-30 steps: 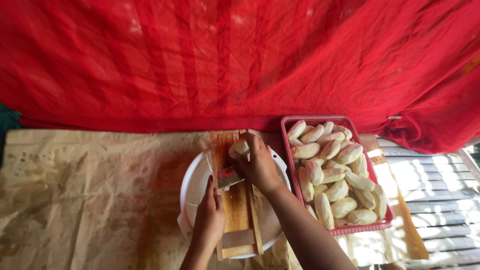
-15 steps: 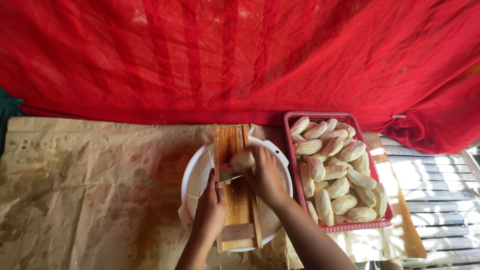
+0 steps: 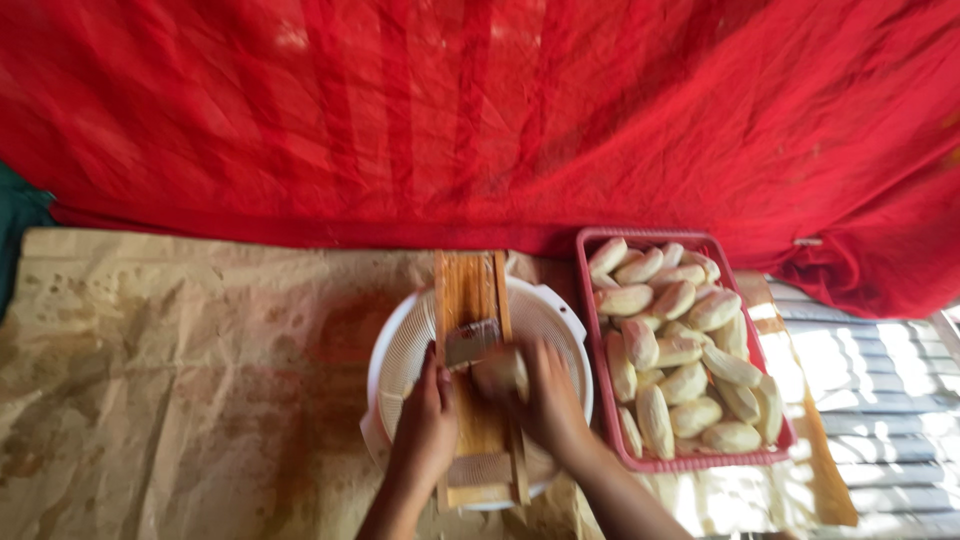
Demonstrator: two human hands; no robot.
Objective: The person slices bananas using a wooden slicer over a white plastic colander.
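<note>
Since the earlier frame, the right hand point(image 3: 548, 398) had drawn the pale peeled root piece point(image 3: 500, 372) down the long wooden slicer board point(image 3: 470, 300), past its metal blade point(image 3: 471, 341). The fingers were clenched around the piece, just below the blade. The left hand point(image 3: 427, 420) gripped the board's left edge over the round white perforated plastic basket point(image 3: 400, 350). Right of the fingers stood the red rectangular plastic tray point(image 3: 590, 300) of peeled roots point(image 3: 680, 350).

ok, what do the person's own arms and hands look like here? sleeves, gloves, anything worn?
Both are bare. The left hand and right hand wear no gloves, and no rings or watch show. Both forearms are uncovered down to the bottom edge of the picture, with no sleeve in view. The right hand is motion-blurred, so fine detail is lost.
</note>
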